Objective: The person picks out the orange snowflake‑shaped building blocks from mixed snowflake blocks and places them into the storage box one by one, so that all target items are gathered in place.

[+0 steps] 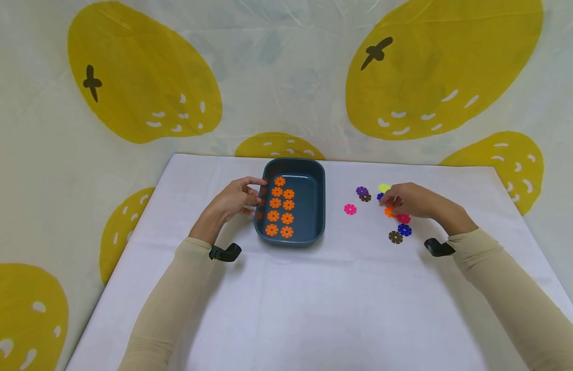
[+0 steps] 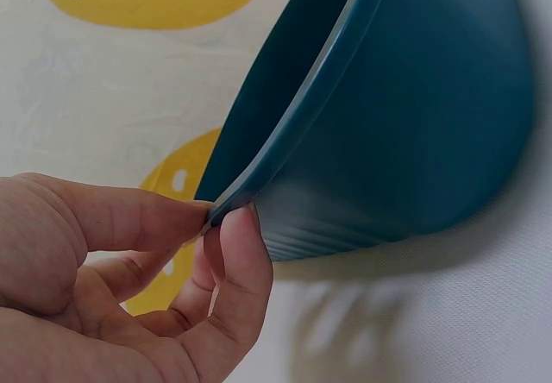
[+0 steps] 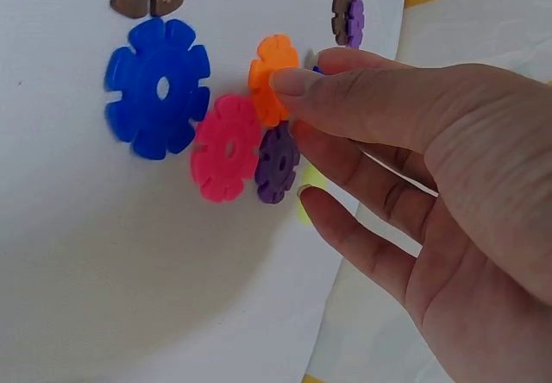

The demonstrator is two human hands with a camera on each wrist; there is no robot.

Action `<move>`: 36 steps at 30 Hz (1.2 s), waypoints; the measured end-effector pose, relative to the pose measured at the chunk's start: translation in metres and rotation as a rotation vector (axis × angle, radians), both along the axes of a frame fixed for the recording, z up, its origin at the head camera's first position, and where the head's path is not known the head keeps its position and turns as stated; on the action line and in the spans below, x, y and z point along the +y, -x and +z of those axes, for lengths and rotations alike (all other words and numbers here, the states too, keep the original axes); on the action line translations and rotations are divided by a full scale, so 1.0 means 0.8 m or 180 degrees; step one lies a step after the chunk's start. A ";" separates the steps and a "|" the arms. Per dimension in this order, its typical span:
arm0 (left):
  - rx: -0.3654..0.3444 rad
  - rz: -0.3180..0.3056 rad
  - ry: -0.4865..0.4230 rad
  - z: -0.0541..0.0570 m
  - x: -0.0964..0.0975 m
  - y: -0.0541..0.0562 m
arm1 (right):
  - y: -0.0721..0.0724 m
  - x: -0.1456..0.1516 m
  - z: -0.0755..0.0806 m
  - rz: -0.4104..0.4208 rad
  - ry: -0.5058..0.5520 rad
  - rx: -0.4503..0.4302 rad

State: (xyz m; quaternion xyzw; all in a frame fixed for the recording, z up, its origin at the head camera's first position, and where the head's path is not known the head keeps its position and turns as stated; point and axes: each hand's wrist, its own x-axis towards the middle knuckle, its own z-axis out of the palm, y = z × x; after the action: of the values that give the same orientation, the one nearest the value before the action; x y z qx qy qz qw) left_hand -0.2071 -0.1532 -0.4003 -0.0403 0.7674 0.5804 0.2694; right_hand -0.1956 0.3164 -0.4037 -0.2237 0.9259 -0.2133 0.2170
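Note:
My left hand (image 1: 237, 198) pinches the left rim of a dark blue-green plastic tray (image 1: 317, 206) between thumb and fingers. In the left wrist view the thumb lies over the rim (image 2: 285, 133), with curled fingertips under it. Several orange notched interlocking discs (image 1: 287, 218) lie in two columns along the tray's left side. Over a loose group of discs, my right hand (image 1: 414, 200) reaches down, fingers slightly bent and apart. Its thumb tip overlaps an orange disc (image 3: 269, 64) in the right wrist view; contact there is unclear.
About the right hand lie a pink disc (image 3: 226, 146), a purple disc (image 3: 276, 172), a blue disc (image 1: 404, 230), a brown disc (image 1: 395, 237) and a yellow one (image 1: 384, 188). Another pink disc (image 1: 350, 209) sits nearer the tray. A white cloth covers the table (image 1: 296, 299); a fruit-patterned curtain stands behind.

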 end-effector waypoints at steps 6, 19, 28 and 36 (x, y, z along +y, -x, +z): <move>0.0025 -0.0031 -0.0016 0.000 -0.001 0.000 | 0.001 0.006 -0.006 -0.0134 -0.0051 -0.0014; 0.0031 -0.0019 0.0009 0.002 0.000 0.001 | 0.006 0.009 -0.011 -0.0216 -0.0203 0.0075; 0.0023 -0.0008 0.0039 0.001 0.001 0.002 | 0.008 0.010 -0.018 -0.0320 -0.0251 0.0049; 0.0015 -0.0019 0.0036 0.000 0.000 0.000 | 0.008 0.010 -0.019 -0.0232 -0.0294 0.0090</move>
State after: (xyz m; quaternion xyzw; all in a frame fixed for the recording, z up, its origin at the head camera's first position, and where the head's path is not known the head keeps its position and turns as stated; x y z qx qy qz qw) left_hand -0.2075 -0.1530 -0.4000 -0.0382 0.7714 0.5754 0.2691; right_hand -0.2022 0.3241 -0.4185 -0.1825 0.9453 -0.1750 0.2061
